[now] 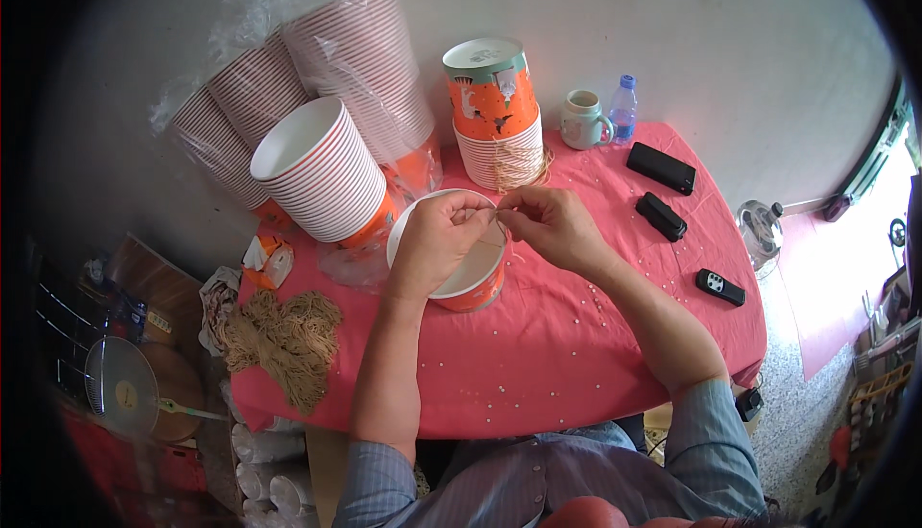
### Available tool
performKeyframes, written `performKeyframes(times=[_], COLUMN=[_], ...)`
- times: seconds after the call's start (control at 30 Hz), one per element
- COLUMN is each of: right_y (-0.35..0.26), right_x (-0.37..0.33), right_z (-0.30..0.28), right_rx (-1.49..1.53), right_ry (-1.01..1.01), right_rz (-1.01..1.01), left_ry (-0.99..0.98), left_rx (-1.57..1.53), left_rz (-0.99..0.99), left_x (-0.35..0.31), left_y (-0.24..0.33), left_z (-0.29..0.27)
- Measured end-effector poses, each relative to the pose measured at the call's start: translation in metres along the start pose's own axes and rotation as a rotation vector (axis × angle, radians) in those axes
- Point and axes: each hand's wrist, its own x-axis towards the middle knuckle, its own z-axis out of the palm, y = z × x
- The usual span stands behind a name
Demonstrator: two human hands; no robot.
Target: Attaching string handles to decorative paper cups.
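Above an open paper bucket (473,297), white inside and orange outside, both my hands meet at the fingertips. My left hand (434,240) is closed in a pinch at the far side of the rim. Facing it, my right hand (559,227) also pinches, thumb against fingers. Between them is a thin pale cord (509,244), whose end dangles by the bucket's right side. Exactly how the cord runs through the fingers is too small to tell. A tangled bundle of tan cords (286,343) lies left of my left forearm.
Tall stacks of paper buckets (317,172), some in clear plastic, lean at the back left. Upturned buckets (495,110) with loose cords stand behind my hands. A mug (580,122), a bottle (623,110), black cases (661,169) and a remote (720,287) sit right. Small white beads dot the red cloth.
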Motion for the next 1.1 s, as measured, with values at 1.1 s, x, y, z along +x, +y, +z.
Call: performKeyframes(times=[1.1], right_y=[-0.008], right_x=[0.000], right_z=[-0.010], right_rx=[-0.060], right_ry=[-0.023], right_rz=[0.031], left_ry=[0.064], left_rx=[-0.047], left_rz=[-0.022], left_x=[-0.001], left_y=[0.005], left_z=[0.001])
